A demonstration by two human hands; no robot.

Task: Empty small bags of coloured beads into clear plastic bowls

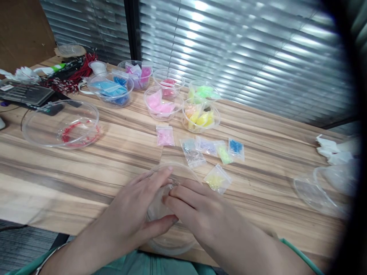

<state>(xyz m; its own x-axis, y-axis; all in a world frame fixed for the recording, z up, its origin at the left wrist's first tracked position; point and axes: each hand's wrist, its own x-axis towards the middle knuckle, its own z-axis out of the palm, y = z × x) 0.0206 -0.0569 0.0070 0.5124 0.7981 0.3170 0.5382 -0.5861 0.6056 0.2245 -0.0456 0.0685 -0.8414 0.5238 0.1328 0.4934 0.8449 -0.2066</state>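
Note:
A clear round plastic tub point(172, 246) stands at the table's front edge, under both hands. My left hand point(143, 202) reaches over its left side, thumb and fingers apart around something clear, too hidden to name. My right hand point(195, 202) is over the tub's middle, its fingers bent together and pinching; what they hold is hidden. Just beyond the tub lie small zip bags: yellow point(218, 178), clear point(192, 152), lilac point(207, 146), green point(224, 152), blue point(236, 148) and pink point(165, 136).
Clear tubs with blue point(110, 89), pink point(162, 105), yellow point(202, 116) and green bags stand towards the blinds. A large tub with a red beaded ring point(80, 133) is at left, near a scale point(25, 93). Clear tubs point(321, 191) and tissue point(334, 151) lie at right.

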